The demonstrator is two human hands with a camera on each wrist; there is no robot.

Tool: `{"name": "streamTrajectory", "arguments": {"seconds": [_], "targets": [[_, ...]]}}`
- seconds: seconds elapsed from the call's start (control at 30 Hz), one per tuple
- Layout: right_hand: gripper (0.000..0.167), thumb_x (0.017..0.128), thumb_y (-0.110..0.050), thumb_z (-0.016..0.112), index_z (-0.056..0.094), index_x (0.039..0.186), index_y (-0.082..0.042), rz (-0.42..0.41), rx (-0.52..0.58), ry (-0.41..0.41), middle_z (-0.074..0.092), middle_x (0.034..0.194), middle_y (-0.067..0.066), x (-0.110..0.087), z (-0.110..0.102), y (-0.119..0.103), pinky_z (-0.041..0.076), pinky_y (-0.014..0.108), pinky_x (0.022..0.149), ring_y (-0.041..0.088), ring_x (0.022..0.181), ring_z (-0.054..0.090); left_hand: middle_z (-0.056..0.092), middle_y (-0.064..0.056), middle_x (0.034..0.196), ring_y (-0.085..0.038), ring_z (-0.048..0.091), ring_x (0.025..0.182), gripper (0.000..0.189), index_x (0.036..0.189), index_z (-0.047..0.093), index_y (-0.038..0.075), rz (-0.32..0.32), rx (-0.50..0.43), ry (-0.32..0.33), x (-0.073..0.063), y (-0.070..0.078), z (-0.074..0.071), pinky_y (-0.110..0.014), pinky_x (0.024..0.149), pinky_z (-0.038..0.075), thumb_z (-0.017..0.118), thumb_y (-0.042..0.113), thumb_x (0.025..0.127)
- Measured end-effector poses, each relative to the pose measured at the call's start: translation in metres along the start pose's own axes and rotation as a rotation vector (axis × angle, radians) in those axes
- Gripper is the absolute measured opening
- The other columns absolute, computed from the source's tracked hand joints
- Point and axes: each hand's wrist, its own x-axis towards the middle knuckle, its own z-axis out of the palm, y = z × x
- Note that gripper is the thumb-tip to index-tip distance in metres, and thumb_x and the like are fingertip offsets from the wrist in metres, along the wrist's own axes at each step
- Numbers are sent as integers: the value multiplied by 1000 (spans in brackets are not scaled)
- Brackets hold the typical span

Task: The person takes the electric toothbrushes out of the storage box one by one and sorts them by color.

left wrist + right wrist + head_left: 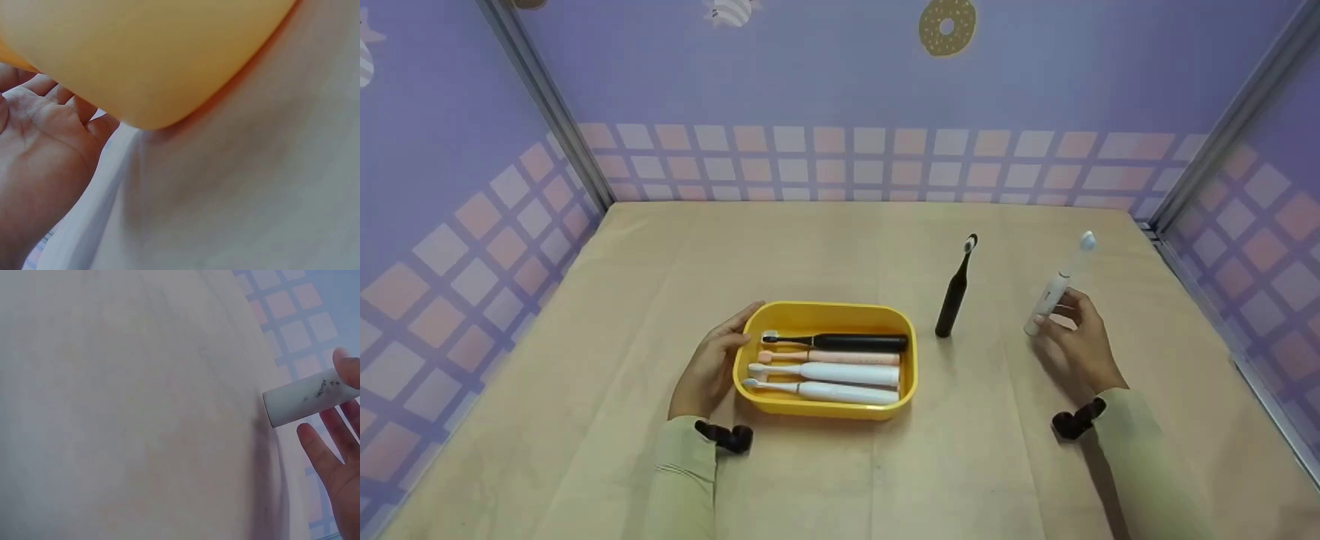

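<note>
My left hand (711, 371) grips the left end of a yellow bin (825, 411), thumb at the rim and fingers along its outer side. In the left wrist view the bin's wall (152, 62) hides those fingertips. Lying side by side in the bin are a black electric toothbrush (862, 343), a pink one (855, 358) and two white ones. My right hand (1084, 337) pinches another white electric toothbrush (1048, 304) by its handle, head up and leaning right. The handle's base (287, 405) is close over the table in the right wrist view.
Between the bin and my right hand a black electric toothbrush (952, 300) stands upright on its base. A beige cloth (810, 251) covers the table. Patterned panels (840, 90) with metal posts (555, 105) enclose the back and both sides.
</note>
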Motion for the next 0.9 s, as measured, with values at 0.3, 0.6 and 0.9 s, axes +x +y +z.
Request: {"name": "streamTrajectory", "arguments": {"seconds": [0.3, 0.6, 0.9], "targets": [[70, 89, -19, 67, 31, 148, -9, -64, 89, 91, 46, 125, -4, -1, -6, 3, 45, 6, 89, 7, 113, 49, 28, 5, 158, -9, 23, 146, 55, 151, 35, 16, 1, 1, 12, 0, 0, 1, -29, 117, 27, 37, 2, 97], [66, 87, -14, 69, 36, 144, -8, -44, 96, 185, 52, 123, 3, -4, -12, -4, 45, 7, 87, 8, 109, 54, 28, 4, 158, -10, 25, 145, 55, 150, 36, 15, -4, 1, 12, 1, 0, 1, -30, 117, 28, 37, 2, 97], [54, 86, -6, 68, 45, 135, -5, -60, 151, 252, 57, 106, -4, -8, -16, -13, 47, 8, 81, 4, 97, 57, 22, 3, 160, -12, 24, 146, 56, 152, 30, 14, 5, -34, -12, 1, 1, 0, -30, 115, 30, 36, 1, 98]]}}
